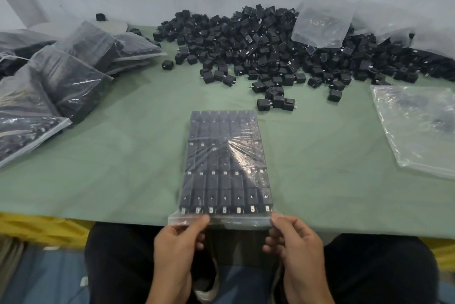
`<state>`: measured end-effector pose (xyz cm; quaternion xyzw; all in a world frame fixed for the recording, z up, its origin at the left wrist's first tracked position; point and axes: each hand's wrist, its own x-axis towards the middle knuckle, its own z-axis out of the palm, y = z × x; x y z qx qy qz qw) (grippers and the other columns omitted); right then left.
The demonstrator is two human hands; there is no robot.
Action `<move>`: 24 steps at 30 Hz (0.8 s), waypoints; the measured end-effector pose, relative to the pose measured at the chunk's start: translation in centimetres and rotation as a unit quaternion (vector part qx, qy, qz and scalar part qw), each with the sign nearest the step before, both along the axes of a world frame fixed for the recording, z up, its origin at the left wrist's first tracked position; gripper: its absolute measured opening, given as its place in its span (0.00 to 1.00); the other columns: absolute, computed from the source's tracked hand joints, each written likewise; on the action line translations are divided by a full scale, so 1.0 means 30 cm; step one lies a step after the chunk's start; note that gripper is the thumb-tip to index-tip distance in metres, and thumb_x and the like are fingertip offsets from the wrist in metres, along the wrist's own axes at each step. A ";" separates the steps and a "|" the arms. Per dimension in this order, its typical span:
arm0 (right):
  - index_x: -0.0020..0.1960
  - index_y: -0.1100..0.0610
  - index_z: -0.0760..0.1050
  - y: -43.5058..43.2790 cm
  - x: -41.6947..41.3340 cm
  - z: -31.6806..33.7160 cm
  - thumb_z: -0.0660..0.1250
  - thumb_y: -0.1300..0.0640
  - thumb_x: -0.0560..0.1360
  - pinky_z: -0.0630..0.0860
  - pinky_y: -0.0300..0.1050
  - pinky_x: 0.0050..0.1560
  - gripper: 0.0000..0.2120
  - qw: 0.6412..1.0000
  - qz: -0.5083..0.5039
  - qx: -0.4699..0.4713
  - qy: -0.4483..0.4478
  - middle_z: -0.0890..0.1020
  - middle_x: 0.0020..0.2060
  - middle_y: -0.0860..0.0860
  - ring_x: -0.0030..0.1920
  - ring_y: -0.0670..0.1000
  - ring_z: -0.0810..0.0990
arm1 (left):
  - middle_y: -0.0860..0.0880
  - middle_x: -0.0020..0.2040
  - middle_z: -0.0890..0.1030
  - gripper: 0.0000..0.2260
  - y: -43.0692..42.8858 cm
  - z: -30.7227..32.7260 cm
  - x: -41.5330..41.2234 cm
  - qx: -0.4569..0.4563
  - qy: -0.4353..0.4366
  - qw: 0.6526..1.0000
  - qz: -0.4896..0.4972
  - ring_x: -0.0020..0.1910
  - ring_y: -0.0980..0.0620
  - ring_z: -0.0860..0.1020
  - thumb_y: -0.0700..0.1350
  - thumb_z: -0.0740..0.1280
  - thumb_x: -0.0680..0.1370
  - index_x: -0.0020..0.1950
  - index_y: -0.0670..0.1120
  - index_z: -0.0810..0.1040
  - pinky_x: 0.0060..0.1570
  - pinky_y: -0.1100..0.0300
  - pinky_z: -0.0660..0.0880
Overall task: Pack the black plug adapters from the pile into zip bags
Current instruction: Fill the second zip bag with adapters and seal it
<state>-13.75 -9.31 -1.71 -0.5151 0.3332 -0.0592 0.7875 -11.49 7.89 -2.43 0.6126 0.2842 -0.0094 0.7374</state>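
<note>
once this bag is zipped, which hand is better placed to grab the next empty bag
Right. The empty zip bag lies flat off to the right, nearer the right hand; the left hand would need to cross the filled bag.

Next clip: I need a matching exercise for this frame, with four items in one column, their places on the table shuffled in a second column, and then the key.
Column one
1. bag of lined-up adapters
2. loose adapter pile
3. stack of filled bags
4. flat clear bag

Column two
A. far side of the table
B. left side
C. right side
D. near edge, mouth pinched by the left hand and right hand

Pairs: 1-D, 2-A, 3-B, 4-C
</note>
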 end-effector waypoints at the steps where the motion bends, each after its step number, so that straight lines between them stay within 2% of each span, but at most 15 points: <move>1: 0.35 0.62 0.77 -0.002 0.000 0.003 0.71 0.65 0.75 0.75 0.41 0.23 0.10 1.000 0.002 0.001 0.000 0.76 0.25 0.54 0.24 0.48 0.75 | 0.43 0.29 0.79 0.05 0.013 -0.001 0.000 -0.001 -0.009 1.000 0.002 0.27 0.53 0.74 0.37 0.76 0.72 0.40 0.35 0.84 0.25 0.64 0.71; 4: 0.36 0.62 0.77 0.001 -0.002 0.007 0.71 0.64 0.74 0.75 0.41 0.23 0.09 1.000 0.002 0.003 0.003 0.76 0.26 0.54 0.25 0.48 0.75 | 0.40 0.32 0.81 0.09 0.034 -0.003 -0.011 -0.016 -0.030 0.999 -0.012 0.29 0.52 0.76 0.37 0.72 0.75 0.35 0.38 0.84 0.24 0.65 0.71; 8: 0.37 0.62 0.78 0.003 -0.001 0.012 0.71 0.64 0.75 0.76 0.40 0.23 0.08 1.000 -0.003 0.008 0.007 0.77 0.26 0.54 0.25 0.47 0.76 | 0.37 0.34 0.82 0.10 0.060 0.002 -0.019 -0.035 -0.023 0.999 -0.021 0.28 0.50 0.78 0.36 0.67 0.78 0.39 0.34 0.81 0.23 0.64 0.73; 13: 0.37 0.61 0.79 0.003 0.000 0.010 0.72 0.62 0.75 0.76 0.40 0.24 0.08 1.000 -0.012 0.009 0.011 0.77 0.27 0.53 0.26 0.47 0.76 | 0.46 0.31 0.79 0.04 0.120 0.007 -0.010 0.023 -0.069 0.997 0.000 0.29 0.56 0.75 0.33 0.70 0.77 0.42 0.37 0.82 0.26 0.67 0.71; 20: 0.38 0.62 0.78 0.002 -0.003 0.010 0.72 0.63 0.75 0.76 0.40 0.24 0.07 1.000 -0.023 0.017 0.013 0.78 0.27 0.54 0.25 0.47 0.77 | 0.40 0.34 0.82 0.07 0.155 -0.011 -0.022 0.044 -0.086 0.995 -0.007 0.29 0.53 0.78 0.34 0.66 0.79 0.45 0.38 0.84 0.25 0.65 0.74; 24: 0.37 0.61 0.80 0.021 -0.009 0.015 0.72 0.62 0.74 0.78 0.41 0.26 0.08 0.999 0.009 0.032 0.027 0.80 0.29 0.57 0.27 0.50 0.79 | 0.43 0.33 0.81 0.09 0.159 -0.029 -0.022 0.068 -0.078 0.994 -0.018 0.29 0.54 0.77 0.36 0.68 0.79 0.40 0.41 0.84 0.26 0.64 0.75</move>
